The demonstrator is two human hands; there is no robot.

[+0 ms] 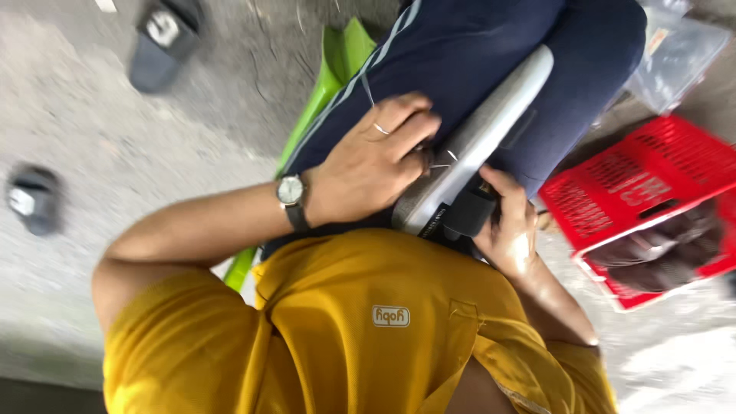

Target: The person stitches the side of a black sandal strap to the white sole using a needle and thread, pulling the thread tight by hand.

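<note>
A long grey curved panel (491, 115) lies slantwise across my lap, on navy trousers (460, 46). My left hand (372, 165), with a wristwatch and a ring, rests on the panel's near part, its fingertips pinched at a thin pale thread or wire (441, 162). My right hand (510, 230) grips the black piece (468, 211) at the panel's near end from below. My yellow shirt (360, 330) fills the bottom of the view.
I sit on a green plastic chair (333, 69). A red plastic basket (636, 184) with dark items (667, 249) stands to the right, a clear plastic bag (678, 54) behind it. Two dark sandals (161, 42) (34, 199) lie on the concrete floor (115, 138) at left.
</note>
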